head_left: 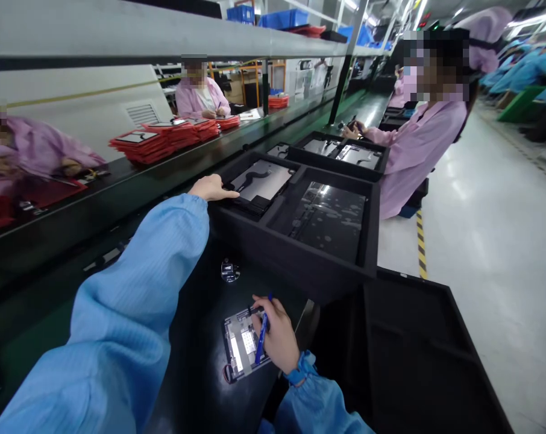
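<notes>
Head view shows you at a long dark green conveyor bench (119,199), with the big black foam two-compartment tray (300,253) set across it in front of you. Its right compartment holds a glossy dark flat panel (329,218); its left holds a stack of grey flat plates with a black curved cable on top (261,181).

Your left hand (211,188) is stretched out to the near left edge of that stack, fingers nearly flat and extended, resting on the tray rim beside the top plate; it has closed on nothing yet. Your right hand (277,334) is curled around a slim blue pen-like tool (261,334), tip down on the small silver rectangular component plate (243,345) lying on the bench just below the tray. Whether the tip actually touches the plate is hard to tell from this angle.

The step in hand looks like marking or checking the small plate while you reach for the next one. The next move likely calls for pinching only the top plate by its edge and lifting it clear of the cable without dragging the stack. A small shiny round metal piece (230,271) sits on the bench between your hands.
</notes>
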Motion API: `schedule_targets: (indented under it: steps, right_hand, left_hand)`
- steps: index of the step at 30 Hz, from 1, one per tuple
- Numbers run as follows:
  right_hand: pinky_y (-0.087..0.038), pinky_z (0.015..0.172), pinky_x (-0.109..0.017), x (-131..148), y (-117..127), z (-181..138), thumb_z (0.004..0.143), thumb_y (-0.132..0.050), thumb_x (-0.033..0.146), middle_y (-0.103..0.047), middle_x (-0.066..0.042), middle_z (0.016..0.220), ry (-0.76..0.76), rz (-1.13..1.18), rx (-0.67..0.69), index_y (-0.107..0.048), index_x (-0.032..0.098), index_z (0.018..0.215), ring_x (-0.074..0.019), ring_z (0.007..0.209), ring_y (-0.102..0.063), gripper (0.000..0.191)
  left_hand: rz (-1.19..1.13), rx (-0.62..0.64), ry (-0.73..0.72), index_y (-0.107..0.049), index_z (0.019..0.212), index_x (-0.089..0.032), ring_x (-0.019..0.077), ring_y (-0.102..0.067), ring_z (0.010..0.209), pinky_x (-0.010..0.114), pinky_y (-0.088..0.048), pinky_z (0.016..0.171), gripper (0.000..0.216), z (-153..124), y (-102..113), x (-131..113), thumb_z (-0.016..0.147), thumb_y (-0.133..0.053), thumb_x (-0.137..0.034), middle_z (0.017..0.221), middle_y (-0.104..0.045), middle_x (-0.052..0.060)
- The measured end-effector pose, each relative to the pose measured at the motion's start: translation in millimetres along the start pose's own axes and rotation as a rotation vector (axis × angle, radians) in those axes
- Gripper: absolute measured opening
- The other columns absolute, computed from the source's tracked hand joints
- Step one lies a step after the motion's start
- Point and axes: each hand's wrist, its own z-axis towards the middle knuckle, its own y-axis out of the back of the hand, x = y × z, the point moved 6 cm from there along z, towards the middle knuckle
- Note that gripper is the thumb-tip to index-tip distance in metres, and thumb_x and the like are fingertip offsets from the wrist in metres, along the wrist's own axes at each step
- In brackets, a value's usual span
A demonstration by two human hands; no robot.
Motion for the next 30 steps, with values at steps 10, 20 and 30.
schedule_targets:
  steps: [10,20,30]
  right_hand:
    - [-0.053,0.099,-0.04,-1,-1,14,0.087,-0.056,0.015,-0.069,-0.007,0.116,0.016,-0.033,0.01,-0.059,0.025,0.101,-0.0235,0.112,-0.065,0.018]
    - [-0.044,0.109,-0.046,17,32,3,0.084,-0.066,0.025,-0.064,-0.007,0.133,0.127,-0.046,0.192,-0.058,0.025,0.112,-0.0242,0.127,-0.056,0.029]
    - [-0.027,0.121,-0.057,14,68,-8,0.081,-0.073,0.04,-0.05,-0.009,0.149,0.278,-0.341,0.404,-0.054,0.023,0.125,-0.0277,0.141,-0.043,0.051]
  left_hand:
    - [-1.065,-0.042,0.034,-0.058,0.081,-0.013,0.0199,-0.067,0.077,0.047,-0.058,0.082,0.009,4,19,-20,0.077,-0.064,-0.008,0.078,-0.063,0.006]
    - [-1.428,-0.308,0.183,-0.062,0.089,-0.017,0.0109,-0.065,0.081,0.017,-0.058,0.073,0.03,-166,64,25,0.062,-0.057,-0.006,0.088,-0.067,-0.001]
    - [-1.262,-0.166,1.096,-0.063,0.111,-0.029,0.0127,-0.063,0.061,0.018,-0.056,0.049,0.078,-413,-43,88,0.035,-0.077,-0.012,0.084,-0.069,-0.008]
